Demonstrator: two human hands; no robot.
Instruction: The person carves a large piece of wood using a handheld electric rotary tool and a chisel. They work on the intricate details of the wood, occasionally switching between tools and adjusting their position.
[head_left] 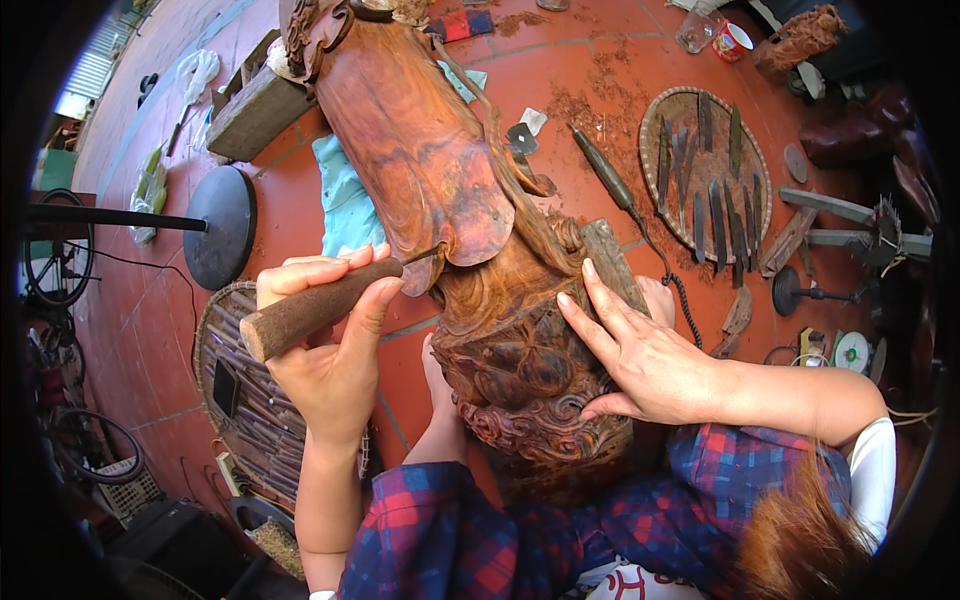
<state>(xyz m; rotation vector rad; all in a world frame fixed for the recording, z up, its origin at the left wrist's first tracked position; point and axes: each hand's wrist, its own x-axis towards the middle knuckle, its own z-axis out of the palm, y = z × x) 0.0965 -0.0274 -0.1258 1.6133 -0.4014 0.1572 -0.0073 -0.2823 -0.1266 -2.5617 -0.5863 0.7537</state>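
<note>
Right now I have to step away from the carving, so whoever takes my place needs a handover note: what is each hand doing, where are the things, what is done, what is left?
Left hand: shut on the wooden-handled chisel, its tip against the edge of the smooth upper part of the wood sculpture.
Right hand: open, flat on the carved lower part, steadying it.
The sculpture lies across the lap, its far end on a wood block.
Spare chisels sit in the round woven tray at right; more tools in a basket at left.
Done: scrollwork at the base.
Left: the upper part is mostly plain.

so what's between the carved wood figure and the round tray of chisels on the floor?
Head view: a long dark-handled tool with its cord, lying among wood shavings.
</note>
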